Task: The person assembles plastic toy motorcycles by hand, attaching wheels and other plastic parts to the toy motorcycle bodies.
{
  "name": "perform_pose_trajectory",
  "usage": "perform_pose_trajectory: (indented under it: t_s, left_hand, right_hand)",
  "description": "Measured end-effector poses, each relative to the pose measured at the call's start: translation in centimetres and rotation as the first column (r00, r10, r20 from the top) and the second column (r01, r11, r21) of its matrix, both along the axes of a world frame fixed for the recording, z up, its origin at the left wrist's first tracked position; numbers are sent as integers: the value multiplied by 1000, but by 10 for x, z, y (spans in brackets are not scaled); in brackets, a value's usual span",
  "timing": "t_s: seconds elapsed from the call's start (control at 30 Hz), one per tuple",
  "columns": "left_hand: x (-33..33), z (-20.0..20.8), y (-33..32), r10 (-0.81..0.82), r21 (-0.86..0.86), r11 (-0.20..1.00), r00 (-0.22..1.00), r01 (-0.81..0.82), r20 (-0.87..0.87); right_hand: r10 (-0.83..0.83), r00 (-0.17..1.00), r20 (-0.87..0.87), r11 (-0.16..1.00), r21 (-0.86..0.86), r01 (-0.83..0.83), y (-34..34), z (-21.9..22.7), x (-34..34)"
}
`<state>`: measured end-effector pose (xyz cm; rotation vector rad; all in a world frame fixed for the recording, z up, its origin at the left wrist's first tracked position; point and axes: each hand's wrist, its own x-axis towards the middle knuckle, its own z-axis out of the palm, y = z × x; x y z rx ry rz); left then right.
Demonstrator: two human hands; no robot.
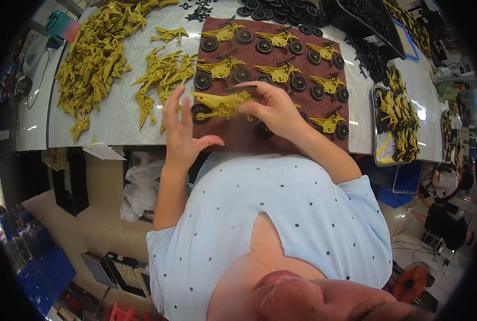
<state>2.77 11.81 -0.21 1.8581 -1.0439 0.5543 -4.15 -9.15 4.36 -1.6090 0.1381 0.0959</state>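
My right hand (280, 111) grips a yellow toy motorcycle body (220, 105) by its front end, thumb below and fingers above. A dark handlebar piece shows at that end under my fingers. The body is lifted over the dark red mat (238, 140). A black wheel (200, 113) shows at its rear; I cannot tell whether it is fitted to the body or lies behind it. My left hand (184, 134) is open beside the rear end, thumb and fingers spread with nothing in them. Behind, rows of yellow toy motorcycles (277, 38) with black wheels lie on the mat.
A large heap of yellow body parts (97, 59) covers the table's left, with a smaller pile (166, 69) nearer the mat. Black wheels (284, 12) are heaped at the back. A black bin (364, 24) stands back right; a tray of yellow parts (397, 125) sits at right.
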Motion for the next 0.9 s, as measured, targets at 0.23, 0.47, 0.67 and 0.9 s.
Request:
perform_pose_trajectory:
  t_s: [0.23, 0.47, 0.67, 0.9]
  left_hand:
    - [-25, 21, 1, -419, -474, 880, 493, 14, -762]
    - [-24, 19, -1, -225, -298, 953, 773, 49, -594]
    - [-26, 28, -3, -305, -383, 923, 543, -33, -782]
    - [-21, 24, -3, -512, -563, 781, 240, -271, -825]
  right_hand:
    - [119, 954, 275, 967, -249, -49, 8, -1, -3]
    - [166, 907, 387, 921, -391, -2, 11, -2, -2]
    - [143, 983, 115, 954, -281, -106, 4, 10, -2]
    - [150, 976, -160, 964, 241, -109, -11, -5, -11]
